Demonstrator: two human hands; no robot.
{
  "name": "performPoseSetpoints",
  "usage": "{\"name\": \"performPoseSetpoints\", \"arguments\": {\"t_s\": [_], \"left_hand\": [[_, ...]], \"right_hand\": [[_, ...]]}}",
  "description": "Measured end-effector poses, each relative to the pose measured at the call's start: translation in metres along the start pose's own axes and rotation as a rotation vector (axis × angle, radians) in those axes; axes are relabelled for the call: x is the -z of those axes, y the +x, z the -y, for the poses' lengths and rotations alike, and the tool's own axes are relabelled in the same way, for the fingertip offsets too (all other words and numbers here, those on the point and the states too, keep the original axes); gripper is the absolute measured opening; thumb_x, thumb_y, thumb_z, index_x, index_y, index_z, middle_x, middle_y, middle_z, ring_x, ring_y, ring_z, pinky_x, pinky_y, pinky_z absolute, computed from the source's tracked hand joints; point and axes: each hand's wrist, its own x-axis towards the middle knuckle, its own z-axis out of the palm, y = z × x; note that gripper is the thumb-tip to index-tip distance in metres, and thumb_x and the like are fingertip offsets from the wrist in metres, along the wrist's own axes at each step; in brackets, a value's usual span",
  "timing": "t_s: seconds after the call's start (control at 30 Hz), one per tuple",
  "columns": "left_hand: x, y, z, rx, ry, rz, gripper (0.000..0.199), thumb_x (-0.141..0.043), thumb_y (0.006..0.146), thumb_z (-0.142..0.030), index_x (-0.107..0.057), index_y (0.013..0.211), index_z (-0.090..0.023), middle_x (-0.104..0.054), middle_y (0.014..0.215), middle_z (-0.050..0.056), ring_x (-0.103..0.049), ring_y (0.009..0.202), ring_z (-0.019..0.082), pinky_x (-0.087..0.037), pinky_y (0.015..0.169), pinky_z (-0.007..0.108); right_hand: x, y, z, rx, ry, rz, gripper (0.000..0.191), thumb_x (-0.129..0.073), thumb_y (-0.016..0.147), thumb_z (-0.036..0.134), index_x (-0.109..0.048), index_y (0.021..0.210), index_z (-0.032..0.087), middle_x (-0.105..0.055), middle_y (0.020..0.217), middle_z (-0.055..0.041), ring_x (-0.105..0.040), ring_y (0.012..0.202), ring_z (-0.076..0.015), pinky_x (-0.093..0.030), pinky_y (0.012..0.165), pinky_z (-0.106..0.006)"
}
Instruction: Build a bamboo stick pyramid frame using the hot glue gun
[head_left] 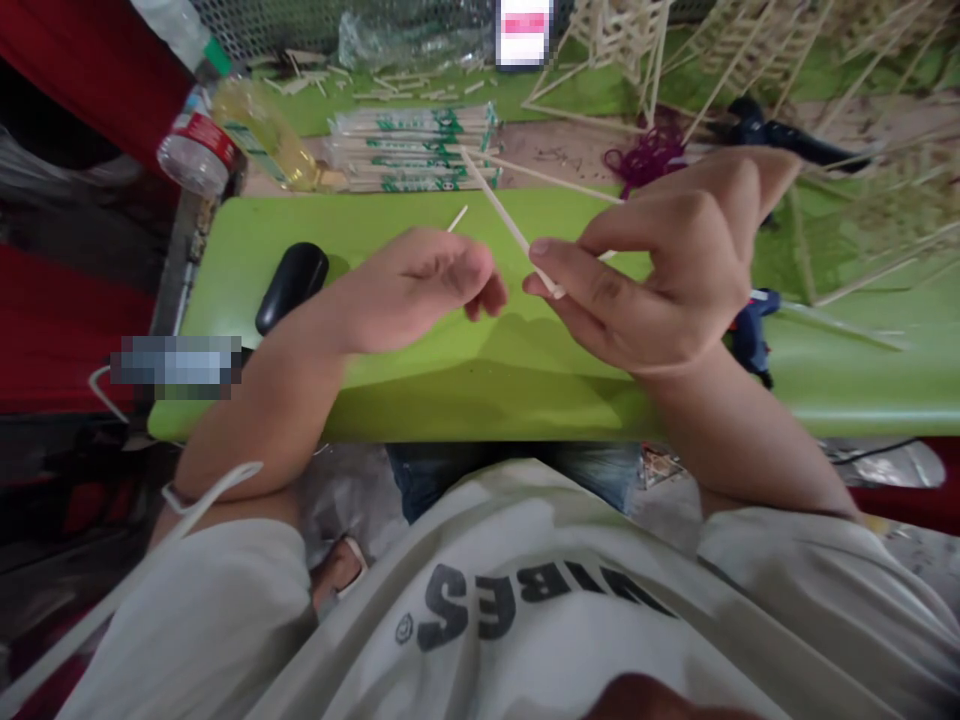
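Observation:
My right hand (660,270) is closed, pinching a thin wooden stick (504,212) between thumb and fingers. This stick slants up and left, and its far end meets a second stick (551,180) in a narrow V; part of the second one passes behind my hand. To the left, my left hand (427,285) hovers over the green board (480,400) with its fingers curled in. A short stick tip (458,217) shows just beyond its knuckles; whether this hand grips it is hidden. A gap separates my two hands.
Packs of wooden chopsticks (420,145) lie behind the board, near a bottle of yellow liquid (262,135). A black case (292,287) rests at left. Blue glue gun (752,335), purple string (651,150) and stick lattices (622,45) stand at right. A phone (523,32) is at the back.

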Motion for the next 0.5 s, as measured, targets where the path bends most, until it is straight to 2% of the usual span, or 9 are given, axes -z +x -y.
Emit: {"name": "performPoseSetpoints", "arguments": {"t_s": [0.1,0.2,0.3,0.4,0.47,0.5], "left_hand": [[-0.01,0.01,0.01,0.123,-0.099,0.064,0.05,-0.077,0.118,-0.071,-0.087,0.123,-0.023,-0.089,0.109,0.009,-0.091,0.114,0.03,-0.074,0.103,0.043],[-0.021,0.017,0.014,0.212,-0.206,0.129,0.049,-0.071,0.122,-0.066,-0.09,0.123,-0.02,-0.09,0.111,0.009,-0.092,0.113,0.031,-0.075,0.098,0.041],[-0.023,0.017,0.013,0.222,-0.28,0.115,0.036,-0.073,0.123,-0.052,-0.091,0.127,-0.021,-0.09,0.108,0.007,-0.092,0.107,0.028,-0.073,0.086,0.035],[-0.019,0.017,0.011,0.172,-0.356,0.116,0.028,-0.078,0.118,-0.041,-0.09,0.136,-0.023,-0.091,0.106,0.004,-0.092,0.1,0.024,-0.071,0.077,0.03],[-0.015,0.02,0.012,0.148,-0.362,0.087,0.027,-0.08,0.116,-0.036,-0.088,0.139,-0.023,-0.092,0.107,0.003,-0.093,0.102,0.024,-0.073,0.081,0.031],[-0.013,0.021,0.013,0.146,-0.349,0.061,0.027,-0.081,0.115,-0.034,-0.087,0.138,-0.023,-0.093,0.109,0.003,-0.094,0.105,0.025,-0.075,0.087,0.033]], "right_hand": [[-0.005,-0.008,-0.002,0.042,-0.068,-0.086,0.064,-0.107,0.087,0.081,-0.079,0.072,0.025,-0.056,0.087,-0.0062,-0.071,0.15,-0.0445,-0.065,0.123,-0.066],[-0.011,-0.01,0.001,0.004,-0.05,0.009,0.067,-0.101,0.094,0.081,-0.074,0.072,0.025,-0.053,0.083,-0.0048,-0.075,0.144,-0.0408,-0.068,0.119,-0.063],[-0.016,-0.01,-0.005,-0.038,-0.066,0.095,0.058,-0.096,0.101,0.077,-0.079,0.082,0.026,-0.057,0.082,-0.0027,-0.081,0.133,-0.0368,-0.071,0.111,-0.06],[-0.013,-0.01,-0.025,0.094,-0.144,0.182,0.056,-0.102,0.091,0.085,-0.088,0.099,0.031,-0.07,0.093,-0.0015,-0.08,0.132,-0.0383,-0.064,0.12,-0.07],[-0.006,-0.008,-0.042,0.228,-0.175,0.214,0.067,-0.106,0.078,0.093,-0.089,0.108,0.035,-0.074,0.105,-0.0023,-0.075,0.139,-0.0415,-0.057,0.128,-0.077],[-0.003,-0.007,-0.049,0.285,-0.182,0.177,0.073,-0.106,0.074,0.096,-0.089,0.112,0.036,-0.074,0.11,-0.0038,-0.073,0.142,-0.0428,-0.054,0.13,-0.078]]}}
